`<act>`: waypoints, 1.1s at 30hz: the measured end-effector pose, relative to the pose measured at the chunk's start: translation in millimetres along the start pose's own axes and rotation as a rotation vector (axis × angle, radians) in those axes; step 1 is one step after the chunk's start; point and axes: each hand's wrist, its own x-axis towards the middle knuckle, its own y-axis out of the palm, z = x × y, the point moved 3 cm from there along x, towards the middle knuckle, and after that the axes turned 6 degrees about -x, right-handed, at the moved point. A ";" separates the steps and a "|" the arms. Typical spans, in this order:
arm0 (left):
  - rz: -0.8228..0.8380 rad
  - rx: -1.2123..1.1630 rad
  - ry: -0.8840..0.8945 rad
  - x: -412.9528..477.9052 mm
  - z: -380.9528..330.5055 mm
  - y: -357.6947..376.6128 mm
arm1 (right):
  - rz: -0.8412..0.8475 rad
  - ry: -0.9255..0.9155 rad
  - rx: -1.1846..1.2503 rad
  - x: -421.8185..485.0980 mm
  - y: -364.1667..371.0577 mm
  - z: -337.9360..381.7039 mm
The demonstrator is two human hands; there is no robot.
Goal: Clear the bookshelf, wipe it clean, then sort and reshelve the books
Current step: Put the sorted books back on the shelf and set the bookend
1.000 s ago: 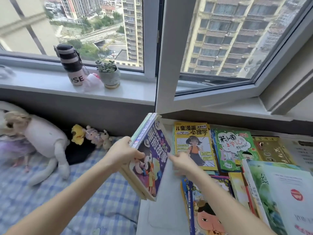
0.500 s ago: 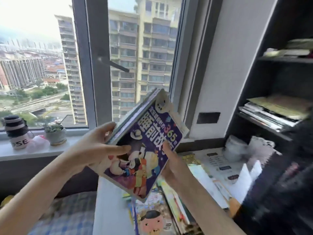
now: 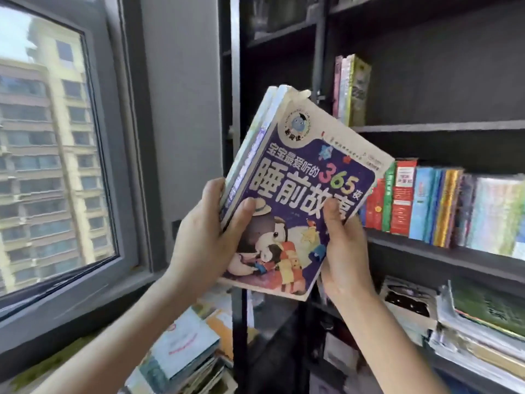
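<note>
While the left hand (image 3: 204,240) grips the spine edge and the right hand (image 3: 343,257) pinches the lower right edge, the stack of books (image 3: 298,194) sits mid-frame, its long axis leaning right toward the bookshelf (image 3: 426,127), nearer the right hand.

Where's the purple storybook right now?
Centre of the head view, the purple storybook is held up by the left hand and right hand, between the window and the bookshelf's row of upright books.

Above and right of the right hand (image 3: 345,251), the upper shelf (image 3: 454,126) lay open beyond three upright books (image 3: 352,89). Level with that hand, a packed row of books (image 3: 426,206) barred entry; below it, flat stacks (image 3: 483,331) left little room.
</note>
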 end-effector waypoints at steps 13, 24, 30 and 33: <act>0.201 -0.368 0.114 186.7 -28.2 235.2 | -0.347 -0.514 -0.448 164.8 -124.1 139.7; 0.114 -0.504 0.121 345.2 -26.3 328.9 | -0.349 -0.541 -0.734 352.6 -129.6 191.7; -0.008 -0.540 0.051 399.0 -28.6 369.4 | -0.303 -0.500 -0.758 447.0 -144.1 203.5; -0.035 -0.485 -0.010 423.9 -28.9 396.6 | -0.299 -0.465 -0.846 490.4 -157.2 198.9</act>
